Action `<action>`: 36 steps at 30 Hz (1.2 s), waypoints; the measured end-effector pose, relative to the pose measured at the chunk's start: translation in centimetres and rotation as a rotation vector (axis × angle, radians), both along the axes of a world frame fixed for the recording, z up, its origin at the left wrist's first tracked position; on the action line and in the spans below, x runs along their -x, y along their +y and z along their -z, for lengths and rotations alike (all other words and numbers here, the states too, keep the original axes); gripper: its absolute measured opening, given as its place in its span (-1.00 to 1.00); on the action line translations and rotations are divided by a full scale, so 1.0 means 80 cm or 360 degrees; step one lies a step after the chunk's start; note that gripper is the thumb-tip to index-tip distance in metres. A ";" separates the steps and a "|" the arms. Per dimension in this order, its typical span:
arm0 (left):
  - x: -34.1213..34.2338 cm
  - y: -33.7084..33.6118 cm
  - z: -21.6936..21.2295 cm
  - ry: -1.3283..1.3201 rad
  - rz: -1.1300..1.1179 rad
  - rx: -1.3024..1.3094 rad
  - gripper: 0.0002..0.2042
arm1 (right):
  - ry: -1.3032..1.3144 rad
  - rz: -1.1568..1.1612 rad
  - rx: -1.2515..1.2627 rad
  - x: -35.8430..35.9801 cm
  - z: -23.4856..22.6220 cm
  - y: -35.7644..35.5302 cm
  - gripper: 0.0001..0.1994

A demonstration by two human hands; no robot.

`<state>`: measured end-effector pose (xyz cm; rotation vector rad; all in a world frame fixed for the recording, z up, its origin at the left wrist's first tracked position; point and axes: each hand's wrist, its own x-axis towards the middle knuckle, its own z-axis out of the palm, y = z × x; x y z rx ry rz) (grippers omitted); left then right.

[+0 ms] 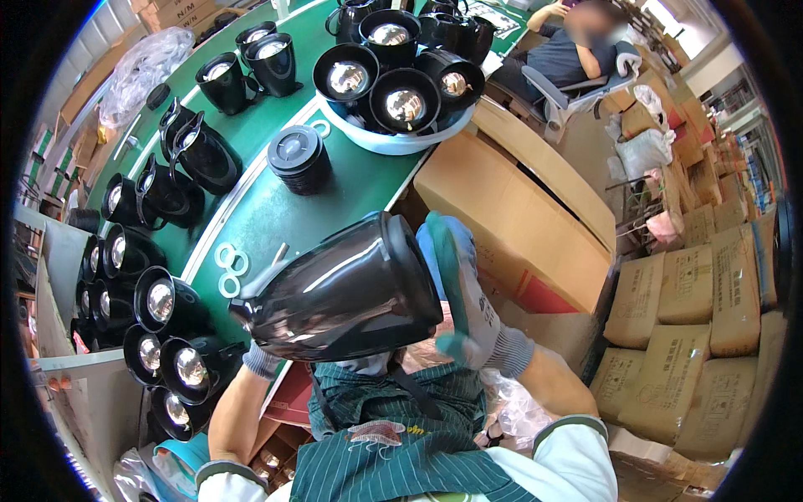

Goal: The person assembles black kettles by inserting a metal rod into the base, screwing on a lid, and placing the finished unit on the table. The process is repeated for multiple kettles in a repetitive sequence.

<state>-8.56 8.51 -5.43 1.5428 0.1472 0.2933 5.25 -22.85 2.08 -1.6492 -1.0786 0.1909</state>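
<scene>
A glossy black vacuum jug point(343, 293) lies on its side in the air before my apron, its wide base toward my right. Behind its narrow end is my left hand point(262, 360), in a grey-cuffed glove; the jug hides its fingers, and the jug rests in its hold. My right hand point(468, 293), in a grey and green work glove, is beside the base with fingers stretched out and flat. Several white rings point(232, 261) lie on the green table near the jug. Beyond them stands a stack of black round lids point(299, 159).
A pale basin point(401, 144) holds several black jugs with shiny silver insides. More black jugs point(201, 155) line the table's left. An open cardboard box point(510, 201) stands at the table's right edge. Stacked cartons point(669, 368) fill the right side. Another person point(569, 50) sits far right.
</scene>
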 end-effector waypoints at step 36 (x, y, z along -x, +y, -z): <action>0.025 0.016 0.092 0.0878 -0.0605 -0.2360 -0.28 | 0.0863 -0.0046 0.0270 0.015 0.074 -0.083 -0.29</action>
